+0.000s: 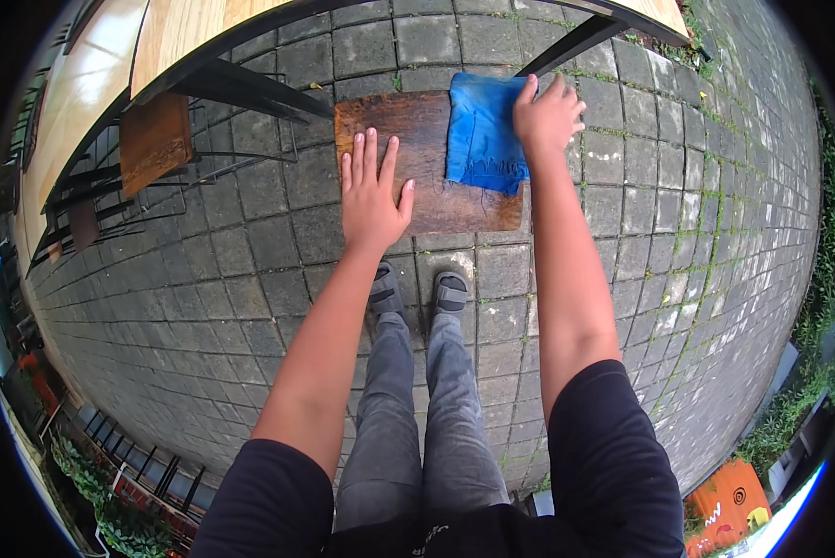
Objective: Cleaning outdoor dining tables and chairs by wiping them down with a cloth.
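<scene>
A worn brown wooden stool seat (407, 164) lies in front of my feet, its legs hidden beneath it. My left hand (372, 192) rests palm down on its left part, fingers apart. Across the seat's right part is spread a blue cloth (487, 132) with a frayed lower edge and loose threads. My right hand (550, 115) is at the cloth's right edge, thumb over the fabric and the other fingers spread past it, slightly blurred. No grip on the cloth shows.
A long table with a pale wooden top (194, 24) and black metal legs (250, 91) curves around the far and left sides. Another wooden stool (156, 143) stands at the left by the table. Grey paving blocks (250, 293) with moss in the joints cover the ground.
</scene>
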Demonstrator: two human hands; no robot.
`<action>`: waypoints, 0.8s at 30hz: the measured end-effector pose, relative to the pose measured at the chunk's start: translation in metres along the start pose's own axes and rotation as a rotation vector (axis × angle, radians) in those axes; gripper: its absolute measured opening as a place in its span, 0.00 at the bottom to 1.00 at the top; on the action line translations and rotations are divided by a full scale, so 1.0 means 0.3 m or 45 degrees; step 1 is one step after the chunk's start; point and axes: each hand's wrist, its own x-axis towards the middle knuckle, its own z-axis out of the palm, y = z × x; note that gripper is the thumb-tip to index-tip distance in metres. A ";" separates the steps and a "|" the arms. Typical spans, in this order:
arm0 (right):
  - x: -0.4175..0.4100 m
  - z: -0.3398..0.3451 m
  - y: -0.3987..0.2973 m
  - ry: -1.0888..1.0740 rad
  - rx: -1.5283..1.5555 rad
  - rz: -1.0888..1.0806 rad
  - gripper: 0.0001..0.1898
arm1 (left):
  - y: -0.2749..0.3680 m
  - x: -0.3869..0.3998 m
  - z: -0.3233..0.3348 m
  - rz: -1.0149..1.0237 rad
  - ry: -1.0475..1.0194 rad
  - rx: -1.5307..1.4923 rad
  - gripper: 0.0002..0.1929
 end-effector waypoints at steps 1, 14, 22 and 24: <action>0.004 0.007 -0.004 -0.154 0.293 -0.362 0.33 | -0.004 0.000 -0.003 0.000 0.004 -0.006 0.38; -0.130 0.063 -0.004 -0.110 -0.074 -0.884 0.31 | -0.009 0.013 -0.017 -0.013 -0.013 -0.029 0.38; -0.209 0.025 -0.052 -0.148 -0.178 -0.820 0.42 | -0.015 0.007 -0.035 -0.017 -0.038 -0.014 0.38; -0.237 0.031 -0.033 -0.151 -0.196 -0.836 0.40 | -0.004 0.000 -0.031 -0.019 -0.042 -0.021 0.38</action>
